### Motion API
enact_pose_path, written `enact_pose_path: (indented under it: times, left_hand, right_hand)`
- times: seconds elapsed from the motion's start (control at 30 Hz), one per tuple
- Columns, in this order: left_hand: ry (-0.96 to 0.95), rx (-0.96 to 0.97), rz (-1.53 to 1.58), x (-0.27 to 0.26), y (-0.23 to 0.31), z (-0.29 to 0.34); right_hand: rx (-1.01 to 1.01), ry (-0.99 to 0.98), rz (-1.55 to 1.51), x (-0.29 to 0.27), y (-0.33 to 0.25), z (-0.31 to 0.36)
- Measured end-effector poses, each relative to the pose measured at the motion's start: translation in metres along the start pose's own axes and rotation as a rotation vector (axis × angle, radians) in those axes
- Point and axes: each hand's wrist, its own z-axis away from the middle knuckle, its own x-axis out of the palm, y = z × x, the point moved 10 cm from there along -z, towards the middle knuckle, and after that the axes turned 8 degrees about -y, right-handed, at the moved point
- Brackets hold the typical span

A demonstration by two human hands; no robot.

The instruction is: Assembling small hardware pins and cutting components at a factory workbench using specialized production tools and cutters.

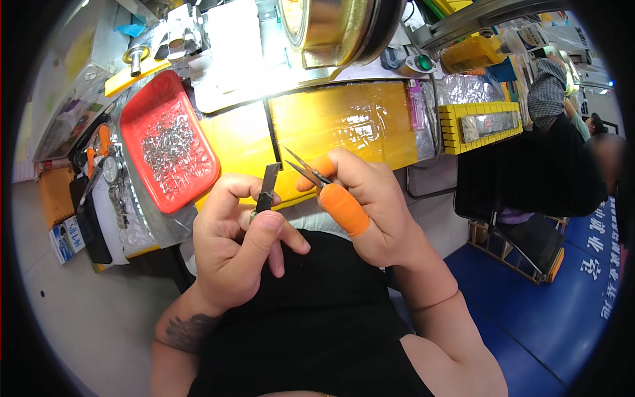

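Observation:
My left hand (231,245) is closed, with a narrow flat black strip (268,185) pinched upright between thumb and fingers. In my right hand (374,205), thumb and index finger close on tweezers (305,168) with two fine points, spread slightly apart. The points face the strip's upper end and look a little apart from it. Orange finger cots (345,210) cover that thumb and index finger. Both hands are over the front edge of the yellow work surface (344,126). Whatever small part the strip may carry is too small to make out.
Left of my hands lies a red tray (206,162) with many small metal pieces. A big brass-coloured round machine part (324,33) stands at the back. To the right are a yellow ribbed holder (450,132) and a black chair (509,178); another person (549,92) is beyond.

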Motion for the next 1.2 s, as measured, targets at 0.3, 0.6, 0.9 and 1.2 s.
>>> enact_pose_path:
  times: [0.3, 0.6, 0.9, 1.2]
  left_hand:
    - [0.055, -0.033, -0.083, -0.003, -0.004, -0.001]
    - [-0.009, -0.200, 0.014, 0.006, -0.010, 0.011]
    - [0.020, -0.211, -0.004, -0.003, -0.012, 0.014]
    - [0.006, -0.220, -0.026, 0.007, -0.019, 0.010]
  right_hand:
    - [0.061, -0.077, 0.098, 0.010, -0.001, -0.008]
    - [-0.032, 0.281, 0.115, -0.027, 0.011, 0.004]
    - [0.091, -0.039, 0.164, -0.004, 0.006, 0.012]
    - [0.050, -0.035, 0.196, 0.005, 0.006, 0.010]
